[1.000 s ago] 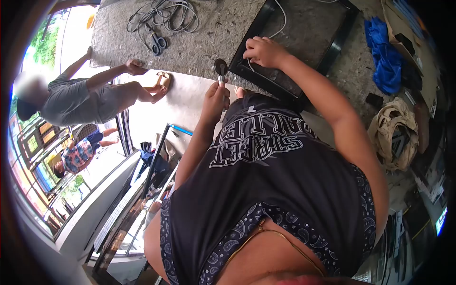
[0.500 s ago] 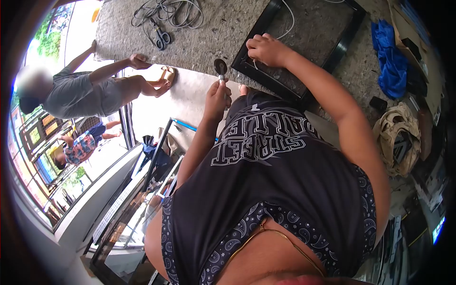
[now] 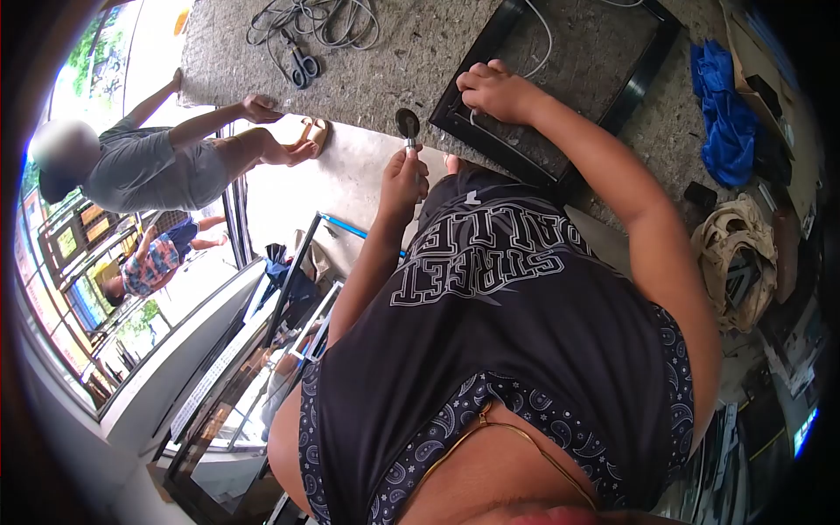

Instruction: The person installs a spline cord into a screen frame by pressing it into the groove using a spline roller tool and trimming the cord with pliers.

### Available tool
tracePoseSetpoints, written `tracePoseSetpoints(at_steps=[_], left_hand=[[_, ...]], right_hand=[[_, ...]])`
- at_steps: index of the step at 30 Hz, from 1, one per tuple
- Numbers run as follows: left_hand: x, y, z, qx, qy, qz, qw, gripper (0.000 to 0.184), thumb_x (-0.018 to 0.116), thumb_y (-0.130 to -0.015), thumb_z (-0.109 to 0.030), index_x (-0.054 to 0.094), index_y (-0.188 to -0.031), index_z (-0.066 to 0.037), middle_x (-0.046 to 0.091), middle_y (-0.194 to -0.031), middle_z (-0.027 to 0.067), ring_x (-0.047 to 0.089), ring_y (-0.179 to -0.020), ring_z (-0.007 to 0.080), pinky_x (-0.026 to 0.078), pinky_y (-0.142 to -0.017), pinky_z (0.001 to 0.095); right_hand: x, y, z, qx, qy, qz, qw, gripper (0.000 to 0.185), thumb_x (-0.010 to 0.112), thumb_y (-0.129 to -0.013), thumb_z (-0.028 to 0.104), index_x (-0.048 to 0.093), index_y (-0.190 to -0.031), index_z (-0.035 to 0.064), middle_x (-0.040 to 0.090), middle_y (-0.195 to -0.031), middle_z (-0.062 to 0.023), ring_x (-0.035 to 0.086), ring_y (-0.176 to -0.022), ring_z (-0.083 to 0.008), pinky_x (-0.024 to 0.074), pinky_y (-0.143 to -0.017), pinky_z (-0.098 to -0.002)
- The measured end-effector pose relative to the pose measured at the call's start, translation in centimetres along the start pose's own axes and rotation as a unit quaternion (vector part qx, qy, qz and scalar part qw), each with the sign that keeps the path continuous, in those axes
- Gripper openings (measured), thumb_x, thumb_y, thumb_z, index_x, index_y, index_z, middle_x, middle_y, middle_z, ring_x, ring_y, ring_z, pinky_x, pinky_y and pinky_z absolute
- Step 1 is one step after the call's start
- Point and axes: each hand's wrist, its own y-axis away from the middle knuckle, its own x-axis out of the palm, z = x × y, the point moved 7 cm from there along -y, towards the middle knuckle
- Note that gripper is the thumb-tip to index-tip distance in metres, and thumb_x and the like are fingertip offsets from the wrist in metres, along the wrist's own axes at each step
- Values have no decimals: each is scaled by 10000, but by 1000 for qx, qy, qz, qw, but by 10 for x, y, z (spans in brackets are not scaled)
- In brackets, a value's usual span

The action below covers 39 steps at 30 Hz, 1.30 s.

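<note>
My left hand (image 3: 404,182) is closed round the handle of a spline roller (image 3: 408,124), its dark disc wheel pointing up beside the table edge. My right hand (image 3: 499,92) rests at the left side of a black screen frame (image 3: 639,74), fingers bent and pinched on a thin grey cord (image 3: 549,44). The cord loops up from the hand across the frame, and a short piece shows under the fingers. The fingertips are partly hidden. Inside the frame, the rough tabletop shows through what looks like dark mesh.
Scissors (image 3: 303,68) and a coil of grey cord (image 3: 337,26) lie on the rough table (image 3: 385,70). Blue cloth (image 3: 724,114) and a beige bag (image 3: 735,254) are on the right. Another person (image 3: 149,166) stands at the left table edge, with a further person (image 3: 153,262) beyond. Frames (image 3: 254,385) lean at lower left.
The view has shifted slightly, moving the table things a little to the right. Both hands keep nearly the same position and hold. The far person on the left has moved an arm.
</note>
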Motion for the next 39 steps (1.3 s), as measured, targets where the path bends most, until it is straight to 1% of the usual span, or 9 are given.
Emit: tracePoseSetpoints(at_steps=[4, 11, 16, 23, 24, 27, 30, 33, 39], left_hand=[[2, 0, -2, 5, -7, 2, 1000, 319, 453, -1066, -284, 509, -1232, -17, 505, -683, 4, 417, -453, 76, 347, -414, 248], [9, -1, -11, 10, -40, 15, 999, 343, 447, -1065, -307, 543, -1241, -28, 554, -735, 11, 471, -478, 90, 380, -440, 244], [21, -3, -25, 36, -189, 66, 979, 316, 455, -1063, -309, 556, -1196, -41, 564, -748, 3, 470, -502, 74, 377, -463, 232], [32, -20, -53, 103, -459, 68, 880, 335, 509, -1034, -332, 626, -967, -25, 597, -696, 23, 533, -577, 109, 436, -558, 294], [31, -25, -54, 110, -469, 66, 874, 357, 532, -1018, -358, 629, -960, -19, 611, -688, 60, 583, -615, 157, 467, -598, 337], [33, -30, -61, 154, -508, 60, 845, 364, 532, -1015, -366, 623, -1003, -14, 616, -700, 78, 599, -631, 188, 481, -630, 346], [35, -35, -62, 126, -522, 70, 840, 341, 536, -1000, -335, 616, -1058, -8, 663, -848, 268, 637, -862, 477, 500, -743, 499], [40, -30, -76, 194, -576, 52, 792, 335, 502, -1007, -326, 601, -1092, -18, 664, -879, 282, 627, -898, 489, 495, -759, 538], [53, -20, -91, 188, -618, 30, 763, 289, 474, -1007, -294, 572, -1048, -25, 663, -874, 291, 630, -877, 500, 486, -763, 579]], right_hand=[[-6, -3, -4, 37, 20, -46, 998, 132, 707, -821, 226, 644, -893, 134, 550, -1169, 14, 470, -1186, -191, 332, -1022, -412], [0, -11, -5, 57, 36, -42, 997, 158, 722, -821, 268, 654, -899, 148, 552, -1164, 26, 474, -1177, -179, 336, -993, -391], [1, -8, -5, 80, 47, -51, 994, 158, 727, -821, 275, 651, -882, 151, 559, -1169, 26, 476, -1174, -179, 334, -993, -396], [2, -6, -7, 101, 19, -79, 992, 177, 757, -781, 286, 641, -831, 161, 577, -1150, 27, 505, -1157, -180, 345, -975, -416], [0, -5, -8, 103, 10, -78, 992, 182, 763, -769, 285, 642, -827, 163, 580, -1142, 27, 511, -1151, -178, 348, -969, -419], [-4, -5, -10, 108, -6, -63, 992, 225, 767, -741, 325, 687, -856, 150, 581, -1134, 25, 508, -1159, -178, 356, -963, -434], [-4, -5, -12, 112, -4, -68, 991, 253, 771, -717, 340, 709, -859, 141, 587, -1104, 26, 514, -1149, -180, 359, -957, -442], [-5, -3, -11, 118, -4, -80, 990, 244, 774, -706, 338, 708, -845, 149, 594, -1063, 30, 532, -1123, -182, 362, -948, -440], [-15, -6, -19, 182, -27, -106, 977, 272, 836, -651, 365, 700, -801, 184, 596, -1023, 47, 550, -1092, -178, 364, -937, -439]])
